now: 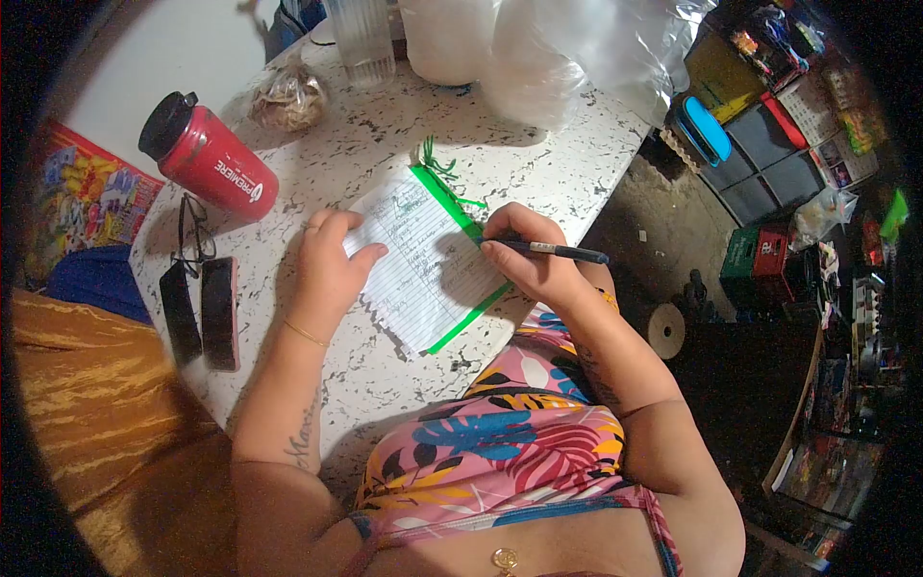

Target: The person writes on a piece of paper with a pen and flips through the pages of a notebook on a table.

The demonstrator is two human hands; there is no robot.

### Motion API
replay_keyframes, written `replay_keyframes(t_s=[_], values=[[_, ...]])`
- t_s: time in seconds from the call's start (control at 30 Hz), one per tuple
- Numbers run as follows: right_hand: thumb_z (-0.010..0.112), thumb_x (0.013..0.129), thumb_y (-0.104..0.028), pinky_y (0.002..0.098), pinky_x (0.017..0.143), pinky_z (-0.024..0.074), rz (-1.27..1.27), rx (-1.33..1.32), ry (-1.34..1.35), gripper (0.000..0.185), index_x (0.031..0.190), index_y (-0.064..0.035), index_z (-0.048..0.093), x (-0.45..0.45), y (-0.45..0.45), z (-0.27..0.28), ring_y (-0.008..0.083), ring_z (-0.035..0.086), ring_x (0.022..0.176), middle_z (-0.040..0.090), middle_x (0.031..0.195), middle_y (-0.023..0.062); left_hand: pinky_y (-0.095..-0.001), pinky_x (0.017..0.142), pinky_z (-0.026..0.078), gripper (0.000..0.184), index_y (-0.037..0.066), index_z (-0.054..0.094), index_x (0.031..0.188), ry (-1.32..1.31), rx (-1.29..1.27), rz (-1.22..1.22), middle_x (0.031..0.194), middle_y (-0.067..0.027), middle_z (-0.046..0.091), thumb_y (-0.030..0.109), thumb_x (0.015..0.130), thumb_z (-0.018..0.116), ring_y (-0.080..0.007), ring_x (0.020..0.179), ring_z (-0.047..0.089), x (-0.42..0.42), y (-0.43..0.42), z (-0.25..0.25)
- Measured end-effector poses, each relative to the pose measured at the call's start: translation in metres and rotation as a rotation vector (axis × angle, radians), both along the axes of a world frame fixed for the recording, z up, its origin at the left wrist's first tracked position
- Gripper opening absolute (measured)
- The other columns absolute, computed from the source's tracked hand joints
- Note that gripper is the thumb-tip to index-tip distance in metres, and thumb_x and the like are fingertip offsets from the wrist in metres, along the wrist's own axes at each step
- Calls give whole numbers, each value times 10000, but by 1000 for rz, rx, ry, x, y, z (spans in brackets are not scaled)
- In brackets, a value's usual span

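A lined sheet of paper (423, 288) with handwritten lines lies on the table, a bright green border (471, 315) showing along its right side. Its lower left edge looks ragged. My right hand (538, 260) rests on the sheet's right edge, fingers closed around a dark pen (567, 252). The pen slants across the hand, and its writing tip is hard to make out. At the sheet's left edge lies my left hand (330, 262), thumb apart from loosely bent fingers, holding nothing. Green strands (437, 162) stick out past the sheet's top corner.
On the speckled table (288, 192) stand a red tumbler (216, 163), a clear plastic cup (360, 43) and a knotted bag (288, 96). Glasses (195, 231) and a dark phone-like object (220, 313) lie at left. Plastic-wrapped white packs (529, 58) fill the back. Crates (755, 264) stand right.
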State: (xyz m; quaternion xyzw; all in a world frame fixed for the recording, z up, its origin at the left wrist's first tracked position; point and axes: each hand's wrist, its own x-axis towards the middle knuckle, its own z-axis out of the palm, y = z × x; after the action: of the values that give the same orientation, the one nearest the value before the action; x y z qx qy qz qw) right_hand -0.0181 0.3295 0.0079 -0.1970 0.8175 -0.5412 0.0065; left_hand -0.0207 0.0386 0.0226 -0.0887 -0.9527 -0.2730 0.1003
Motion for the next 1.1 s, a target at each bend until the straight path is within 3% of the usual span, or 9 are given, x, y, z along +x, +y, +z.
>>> replay_keyframes(t_s=[0.3, 0.4, 0.5, 0.53, 0.67, 0.97, 1.1], values=[[697, 865, -191, 361, 732, 505, 16, -23, 5, 206, 963, -28, 616, -1, 0, -1, 256, 618, 788, 641, 842, 137, -423, 880, 521, 387, 21, 674, 1055, 7, 15, -5, 1093, -167, 656, 179, 739, 833, -365, 1015, 649, 0, -1, -1], [686, 899, -207, 345, 729, 494, 22, -9, 7, 202, 954, -27, 612, -1, 1, -1, 223, 601, 777, 635, 828, 98, -420, 885, 519, 387, 18, 675, 1054, 8, 10, -3, 1097, -168, 657, 177, 738, 833, -364, 1020, 649, 0, -1, -1], [662, 945, -223, 305, 708, 467, -20, -336, -219, 204, 944, -26, 608, -3, -2, -8, 161, 572, 778, 621, 833, 45, -417, 894, 516, 390, 13, 677, 1052, 10, 17, -3, 1102, -171, 657, 179, 736, 834, -365, 1029, 647, 0, 0, 0], [627, 990, -191, 223, 646, 375, -22, -465, -314, 167, 964, -27, 611, -1, -1, -7, 70, 476, 715, 576, 819, -19, -416, 898, 515, 392, 11, 677, 1052, 11, 21, -4, 1104, -173, 657, 180, 736, 834, -365, 1032, 646, 0, 0, 0], [633, 987, -210, 217, 658, 379, -66, -705, -408, 183, 961, -30, 619, -2, -4, -3, 73, 472, 735, 573, 835, -16, -413, 908, 510, 396, 5, 679, 1053, -11, 29, -3, 1107, -176, 657, 183, 735, 835, -365, 1042, 644, 0, 0, 2], [699, 921, -126, 242, 635, 393, -31, -205, -128, 126, 915, -24, 626, 0, -1, 1, 67, 497, 732, 596, 784, -9, -418, 911, 508, 400, 6, 676, 1064, -26, 19, 3, 1112, -177, 656, 194, 745, 829, -364, 1047, 642, 0, 1, 3], [718, 895, -134, 304, 611, 442, -65, -64, -74, 179, 833, -17, 598, -2, -5, -5, 119, 518, 688, 578, 718, 41, -422, 904, 510, 400, 11, 675, 1068, -27, 7, 8, 1113, -177, 656, 198, 749, 828, -369, 1041, 644, 0, 1, 3]])
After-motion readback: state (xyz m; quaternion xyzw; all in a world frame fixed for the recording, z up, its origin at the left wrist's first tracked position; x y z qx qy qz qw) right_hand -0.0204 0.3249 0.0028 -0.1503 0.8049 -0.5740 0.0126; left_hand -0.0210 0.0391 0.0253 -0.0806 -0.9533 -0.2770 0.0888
